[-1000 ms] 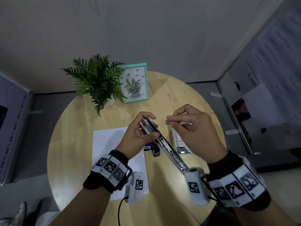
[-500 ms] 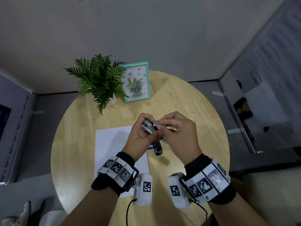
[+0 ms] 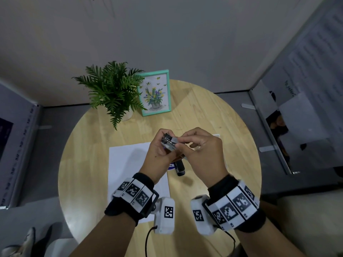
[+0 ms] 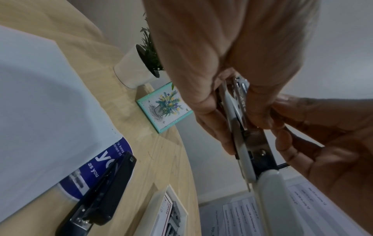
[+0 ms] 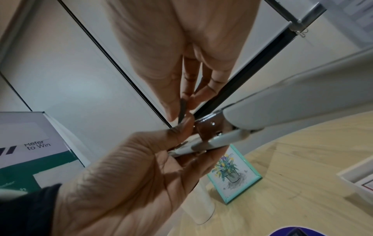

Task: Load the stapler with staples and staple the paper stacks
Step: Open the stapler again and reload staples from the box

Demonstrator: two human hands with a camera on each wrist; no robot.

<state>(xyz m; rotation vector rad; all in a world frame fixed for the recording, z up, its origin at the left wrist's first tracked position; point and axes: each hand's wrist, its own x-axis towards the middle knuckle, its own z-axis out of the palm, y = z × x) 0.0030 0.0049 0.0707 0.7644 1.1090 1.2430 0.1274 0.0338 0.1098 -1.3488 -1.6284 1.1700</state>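
A white and metal stapler (image 3: pixel 167 145) is hinged open and held above the table, with my left hand (image 3: pixel 161 147) wrapped around its magazine (image 4: pixel 239 121). Its white cover (image 5: pixel 286 108) swings back toward my wrists. My right hand (image 3: pixel 186 140) pinches a grey strip of staples (image 3: pixel 174 140) between thumb and fingertips and holds it against the front end of the open magazine. The right wrist view shows the strip (image 5: pixel 183 110) between those fingertips. A white paper stack (image 3: pixel 128 164) lies on the table beneath my left hand.
A black stapler (image 3: pixel 180 168) lies on a blue round sticker (image 4: pixel 105 161) by the paper's right edge. An open staple box (image 4: pixel 167 212) sits to its right. A potted fern (image 3: pixel 113 89) and a teal picture frame (image 3: pixel 156 92) stand at the far side of the round wooden table (image 3: pixel 222 117).
My right hand carried the staple strip leftward to the stapler's front end, and both hands drew together. The stapler's open cover now points back under my right hand.
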